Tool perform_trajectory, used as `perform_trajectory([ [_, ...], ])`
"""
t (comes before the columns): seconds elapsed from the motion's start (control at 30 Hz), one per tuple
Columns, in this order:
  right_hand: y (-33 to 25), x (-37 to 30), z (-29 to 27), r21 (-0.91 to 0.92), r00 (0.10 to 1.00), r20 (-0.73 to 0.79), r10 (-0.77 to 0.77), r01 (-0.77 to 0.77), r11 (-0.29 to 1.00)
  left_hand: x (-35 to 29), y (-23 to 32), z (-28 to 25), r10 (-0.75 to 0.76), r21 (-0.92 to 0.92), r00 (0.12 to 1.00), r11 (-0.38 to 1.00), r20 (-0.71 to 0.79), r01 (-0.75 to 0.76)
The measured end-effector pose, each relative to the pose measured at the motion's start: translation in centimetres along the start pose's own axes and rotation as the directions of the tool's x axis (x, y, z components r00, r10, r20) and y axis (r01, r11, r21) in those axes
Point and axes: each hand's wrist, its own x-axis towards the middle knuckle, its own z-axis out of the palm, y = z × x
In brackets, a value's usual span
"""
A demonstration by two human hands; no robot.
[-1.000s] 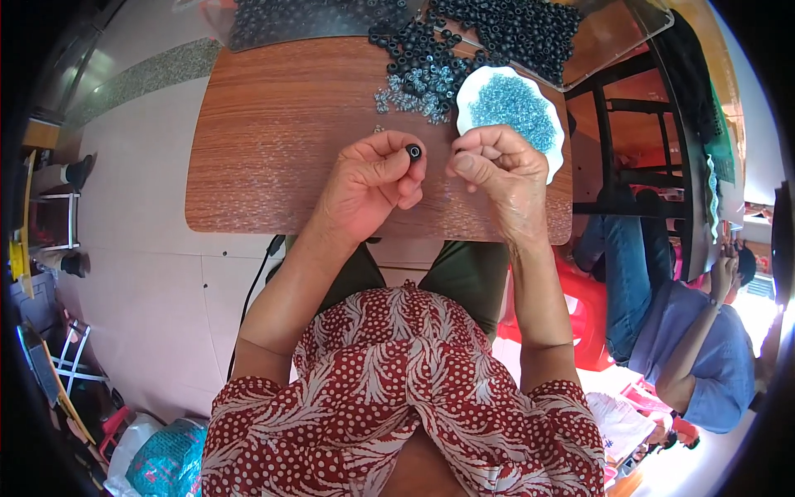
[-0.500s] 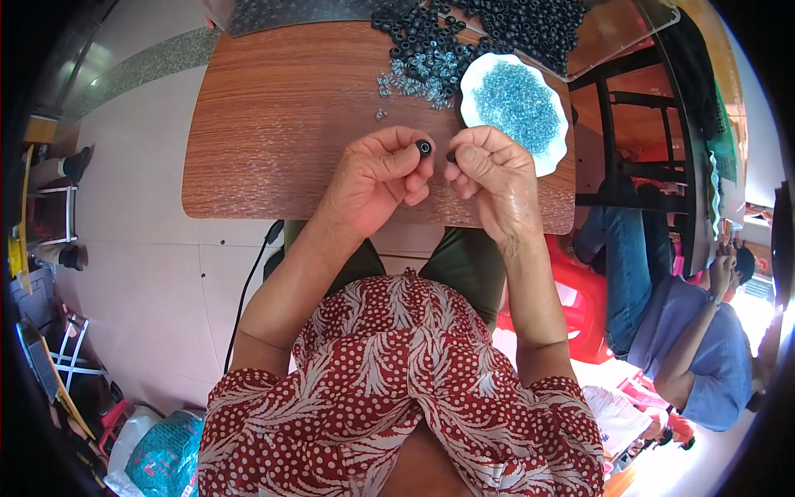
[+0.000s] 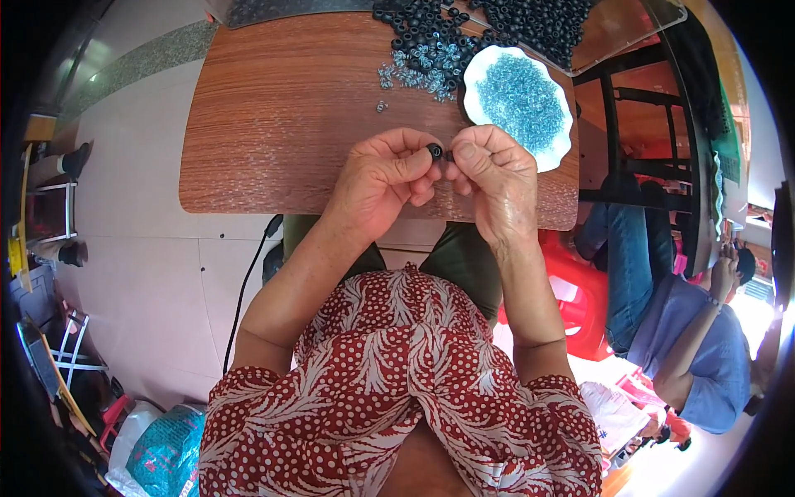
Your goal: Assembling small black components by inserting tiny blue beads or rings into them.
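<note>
My left hand (image 3: 383, 174) pinches a small black round piece (image 3: 435, 151) with a hole, between thumb and forefinger. Very close to it, on the right, my right hand (image 3: 501, 178) pinches another small dark piece (image 3: 450, 156), mostly hidden by the fingertips. Whether the two pieces touch I cannot tell. Both hands are above the front part of the wood-grain table (image 3: 273, 124). Beyond my right hand is a white scalloped plate (image 3: 565, 147) full of tiny shiny bluish-clear coil-like pieces (image 3: 520, 99).
Many black round pieces (image 3: 538, 29) are heaped at the table's back. Loose shiny coil-like pieces (image 3: 426, 70) lie before them, with one small stray bit (image 3: 382, 107) nearer. A red stool (image 3: 584, 302) stands at right, close to a seated person in blue (image 3: 704, 348).
My hands have drawn together, so the black piece in my left hand is now right beside the one in my right. The view has shifted slightly.
</note>
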Motion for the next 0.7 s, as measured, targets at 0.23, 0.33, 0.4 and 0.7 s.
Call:
perform_trajectory([
  [0.23,0.2,-0.4,0.2,-0.081,0.995,-0.059,-0.082,0.077,0.994,-0.4,-0.2,1.1,0.106,0.225,0.991,0.971,-0.084,-0.085],
  [0.33,0.4,-0.5,0.2,-0.101,0.992,-0.054,-0.116,0.110,0.989,-0.5,-0.5,1.3,0.154,0.310,0.982,0.944,-0.106,-0.115],
  [0.4,0.6,-0.5,0.3,-0.109,0.989,-0.045,-0.143,0.138,0.984,-0.6,-0.6,1.4,0.171,0.349,0.979,0.929,-0.113,-0.122],
  [0.7,0.6,-0.7,0.3,-0.099,0.990,-0.020,-0.141,0.138,0.985,-0.8,-1.1,1.7,0.160,0.302,0.971,0.948,-0.178,-0.101],
])
